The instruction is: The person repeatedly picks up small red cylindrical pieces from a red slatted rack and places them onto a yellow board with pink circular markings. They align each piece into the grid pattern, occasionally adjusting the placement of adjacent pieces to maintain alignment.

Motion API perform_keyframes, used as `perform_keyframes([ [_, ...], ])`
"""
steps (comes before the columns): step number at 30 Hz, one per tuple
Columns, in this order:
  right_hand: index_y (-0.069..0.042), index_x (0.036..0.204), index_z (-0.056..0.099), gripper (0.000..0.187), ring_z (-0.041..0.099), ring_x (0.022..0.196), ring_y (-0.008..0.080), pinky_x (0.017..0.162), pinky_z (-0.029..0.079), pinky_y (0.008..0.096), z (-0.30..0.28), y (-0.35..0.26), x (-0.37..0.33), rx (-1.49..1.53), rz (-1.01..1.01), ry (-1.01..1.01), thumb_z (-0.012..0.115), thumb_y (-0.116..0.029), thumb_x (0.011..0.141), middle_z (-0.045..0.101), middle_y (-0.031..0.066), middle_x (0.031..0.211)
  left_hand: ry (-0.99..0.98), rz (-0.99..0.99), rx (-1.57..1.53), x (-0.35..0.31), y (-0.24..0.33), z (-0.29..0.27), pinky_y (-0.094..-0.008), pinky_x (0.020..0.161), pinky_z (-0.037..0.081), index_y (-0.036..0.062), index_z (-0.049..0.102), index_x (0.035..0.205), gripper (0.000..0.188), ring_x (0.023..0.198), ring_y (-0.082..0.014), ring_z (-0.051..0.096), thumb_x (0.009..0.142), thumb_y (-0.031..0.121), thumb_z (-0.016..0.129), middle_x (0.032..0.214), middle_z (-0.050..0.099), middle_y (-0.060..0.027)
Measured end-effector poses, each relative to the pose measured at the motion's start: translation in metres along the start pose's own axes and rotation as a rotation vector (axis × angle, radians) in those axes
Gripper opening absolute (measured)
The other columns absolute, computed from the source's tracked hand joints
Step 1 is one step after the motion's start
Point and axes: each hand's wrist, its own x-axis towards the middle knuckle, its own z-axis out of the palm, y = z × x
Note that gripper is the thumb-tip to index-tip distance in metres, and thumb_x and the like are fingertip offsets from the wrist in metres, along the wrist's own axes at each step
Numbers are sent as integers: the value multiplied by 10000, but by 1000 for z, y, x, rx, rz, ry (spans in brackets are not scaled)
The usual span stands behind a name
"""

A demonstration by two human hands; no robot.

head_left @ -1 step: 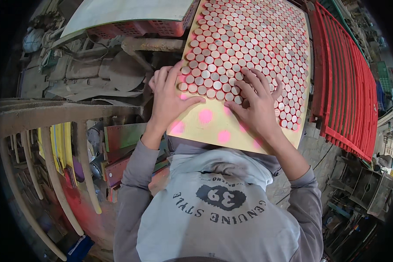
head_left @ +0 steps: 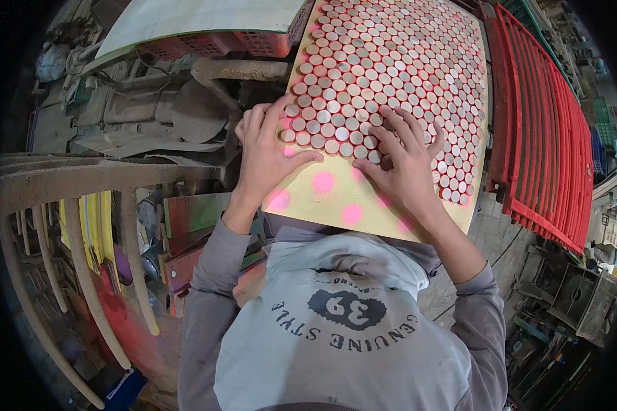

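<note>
A pale yellow board (head_left: 308,211) lies in front of me, tightly packed with rows of small round discs (head_left: 339,120) with whitish tops and red sides. Its near strip is bare apart from several round pink paint marks (head_left: 323,182). My left hand (head_left: 262,151) rests at the board's left edge, fingers along the outermost discs and thumb stretched toward the right below the front row. On the discs near the middle, my right hand (head_left: 406,168) lies with spread, bent fingers. Its thumb touches the board by the front row; what lies under the palm is hidden.
Red slatted panels (head_left: 545,130) stand close to the board's right side. At the upper left is a red plastic crate (head_left: 253,44) under a pale sheet (head_left: 199,20). A dusty metal frame (head_left: 103,179) with bars stands at the left, beside yellow and green boards.
</note>
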Motion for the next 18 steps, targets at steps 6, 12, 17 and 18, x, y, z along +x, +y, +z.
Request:
perform_keyframes([
  [6,-104,1176,690,608,461,1373,270,1148,134,642,-1,-10,6,24,-37,-26,860,-456,710,556,80,1416,-59,-47,-84,-3,-6,4,-453,993,330,111,512,1435,1045,1067,-258,502,570,522,931,1081,533,-51],
  [12,-101,1212,669,628,437,1390,272,1137,136,664,13,-16,17,-38,-50,-24,831,-484,741,536,92,1437,-47,-39,-46,-2,-4,7,-442,951,320,100,519,1422,1029,1056,-247,496,590,560,911,1034,541,-37],
  [17,-114,1219,661,624,432,1389,270,1121,140,685,10,-20,18,-10,-34,-50,835,-474,739,524,92,1445,-49,-66,37,-2,6,6,-447,947,300,87,517,1419,1066,1077,-249,484,571,609,896,1045,543,-46],
  [18,-117,1220,659,629,429,1391,270,1123,139,682,10,-20,18,-7,-40,-54,839,-473,734,524,91,1444,-50,-75,61,-3,7,7,-448,948,296,85,516,1419,1074,1081,-251,482,567,616,895,1048,543,-48],
])
